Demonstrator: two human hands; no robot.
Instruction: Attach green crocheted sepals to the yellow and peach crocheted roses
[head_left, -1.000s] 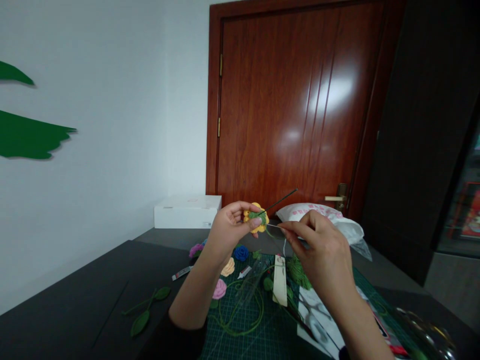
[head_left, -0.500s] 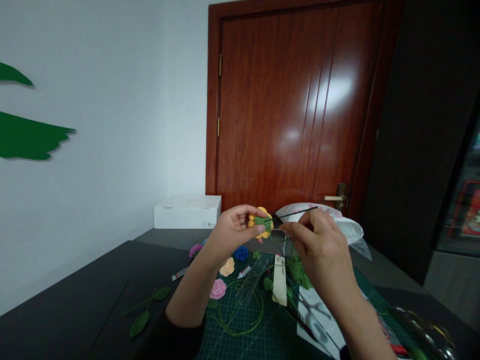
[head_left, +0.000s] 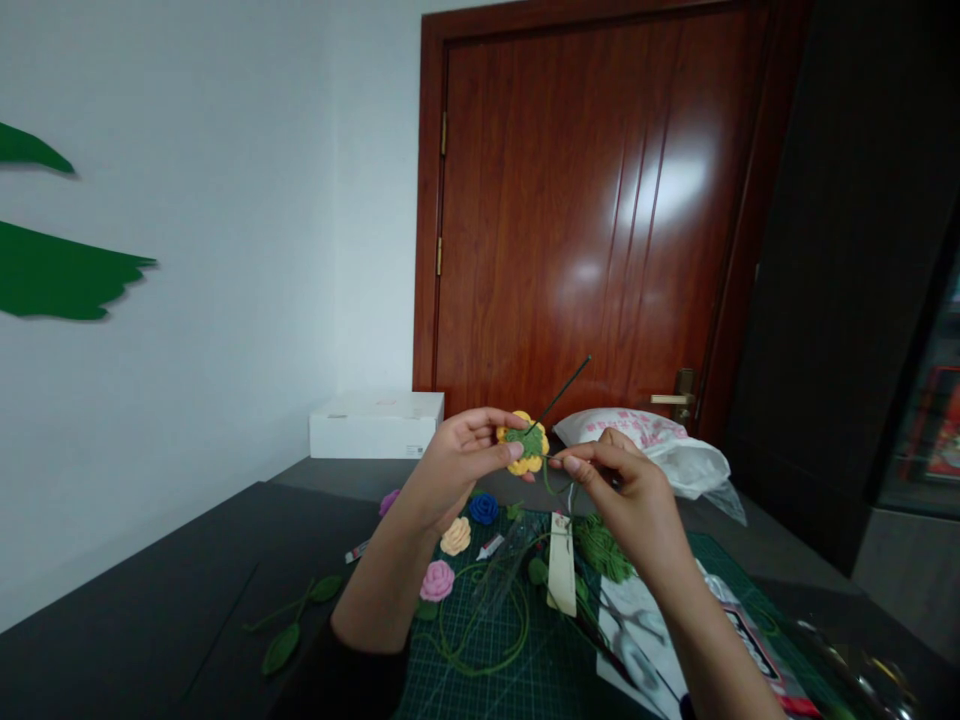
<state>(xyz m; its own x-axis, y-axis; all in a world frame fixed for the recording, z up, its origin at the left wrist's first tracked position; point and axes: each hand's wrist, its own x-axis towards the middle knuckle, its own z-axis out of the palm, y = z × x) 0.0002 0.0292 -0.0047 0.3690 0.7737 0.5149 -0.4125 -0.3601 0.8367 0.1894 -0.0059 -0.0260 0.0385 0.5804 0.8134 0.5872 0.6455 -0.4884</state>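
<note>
A crocheted flower with yellow petals and a green back is pinched between the thumb and fingers of my left hand. A thin dark green stem sticks up and to the right from the green back. Close to the flower's right edge, the thumb and forefinger of my right hand are pressed together on a thin needle-like tool. Green yarn hangs below the flower, between my hands.
Pink, peach and blue crocheted flowers lie near a green cutting mat. Further things are a green yarn bundle, scissors, loose leaves, a white box and a white bag.
The stem has swung from nearly level to steeply upright. My right hand has come closer to the flower and sits lower, its fingertips now at the petals' edge. My left hand barely moved.
</note>
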